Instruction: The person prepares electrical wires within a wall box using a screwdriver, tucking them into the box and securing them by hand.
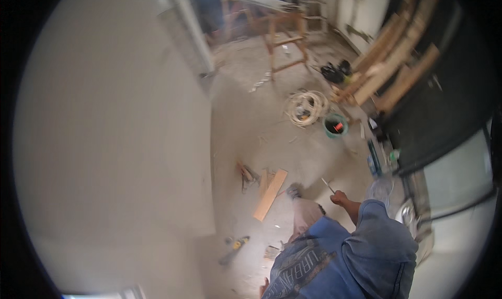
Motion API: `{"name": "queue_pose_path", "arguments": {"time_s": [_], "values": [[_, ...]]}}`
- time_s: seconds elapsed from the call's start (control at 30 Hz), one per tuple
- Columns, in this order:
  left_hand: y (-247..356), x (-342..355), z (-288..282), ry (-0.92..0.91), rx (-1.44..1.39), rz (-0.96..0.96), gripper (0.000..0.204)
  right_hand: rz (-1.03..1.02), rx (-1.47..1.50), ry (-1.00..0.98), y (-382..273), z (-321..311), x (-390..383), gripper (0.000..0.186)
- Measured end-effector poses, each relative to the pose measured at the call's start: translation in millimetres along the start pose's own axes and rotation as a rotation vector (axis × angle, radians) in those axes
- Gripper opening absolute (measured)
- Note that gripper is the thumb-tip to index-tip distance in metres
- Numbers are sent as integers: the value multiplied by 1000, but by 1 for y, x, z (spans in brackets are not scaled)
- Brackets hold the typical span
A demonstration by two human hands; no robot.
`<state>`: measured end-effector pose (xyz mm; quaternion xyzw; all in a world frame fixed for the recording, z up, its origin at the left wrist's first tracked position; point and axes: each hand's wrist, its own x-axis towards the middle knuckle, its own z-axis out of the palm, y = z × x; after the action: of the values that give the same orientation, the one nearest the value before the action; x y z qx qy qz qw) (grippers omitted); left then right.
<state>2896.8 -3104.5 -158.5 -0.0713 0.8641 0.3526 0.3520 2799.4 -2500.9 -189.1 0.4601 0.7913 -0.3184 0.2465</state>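
One right hand (340,198) pinches a thin pale stick (328,185) above the dusty concrete floor (246,126); a wooden plank (271,194) lies left of it, beside the white wall (115,142). Left hand's state cannot be told.

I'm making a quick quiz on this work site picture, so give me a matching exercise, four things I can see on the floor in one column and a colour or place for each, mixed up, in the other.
Things:
1. coil of cable
2. bucket
3. wooden plank
4. sawhorse

Descriptions:
A. teal green, right of the coil
B. flat on the floor, near the person's foot
C. whitish, looped on the floor mid-room
D. standing upright at the far end of the room

Pairs: 1-C, 2-A, 3-B, 4-D
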Motion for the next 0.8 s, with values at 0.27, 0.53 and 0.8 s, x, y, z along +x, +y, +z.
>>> {"name": "queue_pose_path", "arguments": {"time_s": [0.27,0.53,0.8], "values": [[171,214,-41,-285,229,-70,53,89,40,-11,81,8,59,39],[444,420,-27,-356,145,277,56,82,481,147,-30,-139,171,36],[735,565,6,-588,-16,321,50,54,641,343,-124,-170,224,40]]}}
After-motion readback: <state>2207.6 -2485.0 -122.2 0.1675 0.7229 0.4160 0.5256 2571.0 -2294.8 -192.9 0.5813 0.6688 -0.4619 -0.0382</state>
